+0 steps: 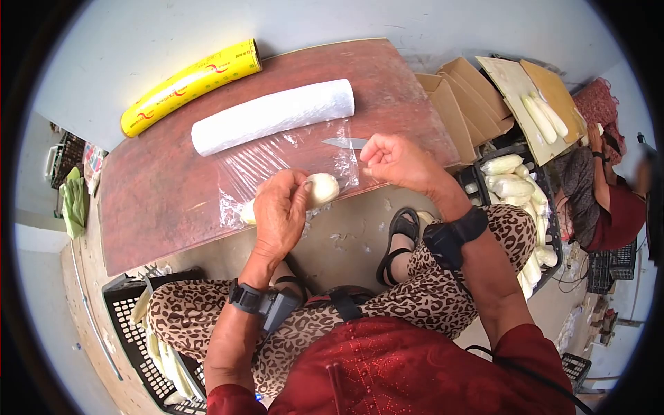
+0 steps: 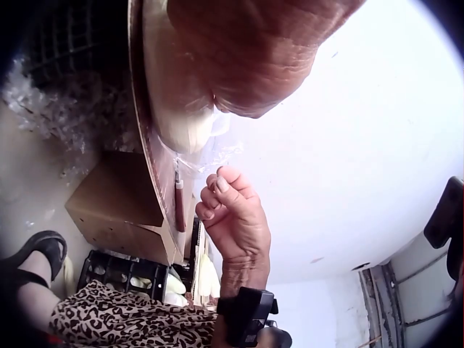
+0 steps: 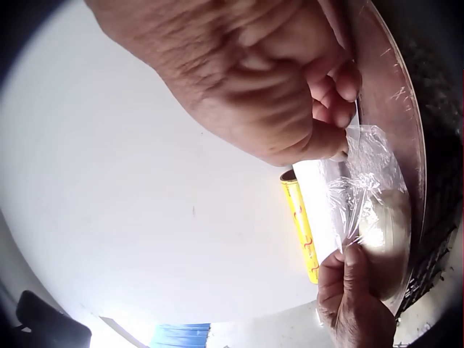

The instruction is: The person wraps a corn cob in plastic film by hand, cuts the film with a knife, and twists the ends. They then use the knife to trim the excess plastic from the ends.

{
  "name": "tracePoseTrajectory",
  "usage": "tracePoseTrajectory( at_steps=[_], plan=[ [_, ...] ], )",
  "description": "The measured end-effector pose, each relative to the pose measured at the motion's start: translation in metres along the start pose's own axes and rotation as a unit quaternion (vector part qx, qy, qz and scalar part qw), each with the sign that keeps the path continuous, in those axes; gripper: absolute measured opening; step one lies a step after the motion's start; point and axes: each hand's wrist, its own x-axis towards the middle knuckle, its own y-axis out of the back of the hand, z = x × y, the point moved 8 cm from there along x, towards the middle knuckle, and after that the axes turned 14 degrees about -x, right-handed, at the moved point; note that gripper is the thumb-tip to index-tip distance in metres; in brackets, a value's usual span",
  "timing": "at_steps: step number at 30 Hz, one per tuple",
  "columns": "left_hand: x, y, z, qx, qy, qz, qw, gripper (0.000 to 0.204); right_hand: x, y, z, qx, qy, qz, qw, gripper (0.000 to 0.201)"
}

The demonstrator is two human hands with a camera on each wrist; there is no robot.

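Observation:
My left hand [image 1: 280, 211] grips a long, pale vegetable [image 1: 323, 189] at the table's front edge, its middle hidden under the palm. Clear plastic film [image 1: 259, 162] runs from the white roll [image 1: 277, 116] down to this vegetable. In the right wrist view, the left thumb and fingers [image 3: 351, 279] press at the film beside the vegetable [image 3: 388, 239]. My right hand [image 1: 398, 162] is to the right, thumb and fingers curled together, pinching the film's edge [image 3: 373, 138]. A knife [image 1: 346, 143] lies on the table by the right hand; its brown handle [image 2: 180, 206] shows in the left wrist view.
Behind the roll, a yellow printed tube [image 1: 194, 86] lies on the reddish table [image 1: 152, 200]. Cardboard boxes [image 1: 463, 104] stand to the right. A black crate of wrapped pale vegetables [image 1: 515, 183] is by the right knee, another crate [image 1: 131, 311] by the left. Another person [image 1: 615, 207] sits at far right.

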Motion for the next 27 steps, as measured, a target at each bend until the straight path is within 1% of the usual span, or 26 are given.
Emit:
tracePoseTrajectory(
  at_steps=[2, 5, 8, 11, 14, 20, 23, 26, 27],
  plan=[
    [0.000, 0.000, 0.000, 0.000, 0.008, -0.003, 1.000, 0.007, 0.001, -0.009, 0.001, 0.007, 0.023, -0.013, 1.000, 0.019],
    [-0.001, 0.000, 0.002, 0.009, -0.006, -0.004, 1.000, 0.007, 0.002, -0.018, -0.002, -0.045, 0.042, 0.015, 0.998, 0.018],
    [-0.001, 0.000, 0.005, 0.016, -0.021, -0.001, 1.000, 0.006, 0.003, -0.031, -0.002, -0.096, 0.012, -0.042, 0.994, 0.015],
    [-0.001, 0.000, 0.005, 0.013, -0.006, -0.002, 1.000, 0.007, 0.002, -0.025, 0.000, -0.061, 0.008, -0.005, 0.998, 0.012],
    [-0.001, 0.001, 0.003, 0.014, -0.001, -0.001, 1.000, 0.007, 0.005, -0.026, 0.007, -0.006, -0.003, -0.029, 1.000, 0.007],
    [-0.001, 0.001, 0.004, 0.007, 0.002, 0.001, 1.000, 0.008, 0.008, -0.021, 0.010, -0.035, 0.003, -0.012, 0.999, 0.007],
    [-0.001, 0.001, 0.005, 0.000, 0.002, -0.006, 1.000, 0.008, 0.012, -0.012, 0.016, -0.053, 0.008, 0.023, 0.998, 0.007],
    [-0.001, 0.001, 0.005, 0.005, -0.018, -0.003, 1.000, 0.008, 0.004, 0.013, 0.010, -0.052, -0.036, 0.063, 0.996, 0.008],
    [-0.001, 0.001, 0.004, 0.005, -0.017, -0.004, 1.000, 0.008, 0.002, 0.014, 0.007, -0.042, -0.038, 0.052, 0.997, 0.009]
  ],
)
